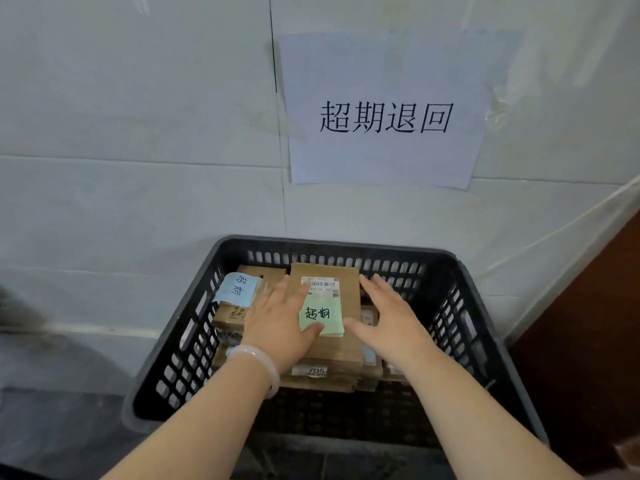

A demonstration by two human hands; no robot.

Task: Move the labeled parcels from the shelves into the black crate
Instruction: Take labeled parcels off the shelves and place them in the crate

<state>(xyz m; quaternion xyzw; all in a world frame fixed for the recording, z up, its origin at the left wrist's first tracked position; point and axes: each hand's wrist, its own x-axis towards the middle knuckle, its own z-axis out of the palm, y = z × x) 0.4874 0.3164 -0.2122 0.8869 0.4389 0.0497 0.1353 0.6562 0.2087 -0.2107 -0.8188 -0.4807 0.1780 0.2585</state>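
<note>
A brown cardboard parcel (349, 306) lies flat on top of a stack inside the black plastic lattice crate (180, 368), roughly at the crate's middle. Its long axis runs away from the person, toward the white wall (138, 133). A white barcode label (320, 287) sits at its far end and a green paper note with handwritten characters (320, 315) at its near end, the writing upright to the wearer.

Both hands are spread open with straight fingers and grip nothing. The left hand (280, 317), with a pale bangle (263, 362) on its wrist, rests flat on the parcel's left side, and its thumb tip touches the lower edge of the green note. The right hand (388, 320) lies along the parcel's right edge, its thumb near the note's corner. Whether it presses on the cardboard cannot be told.

At least four cardboard parcels can be told apart in the crate:
- the top one
- one at the rear left under a blue handwritten note (239, 289)
- one below that
- one under the top parcel with a "705" label (317, 370)

The stack hides any others. There is one green note, one blue note and one crate. One white paper sign with four printed characters (384, 116) hangs on the wall above.
</note>
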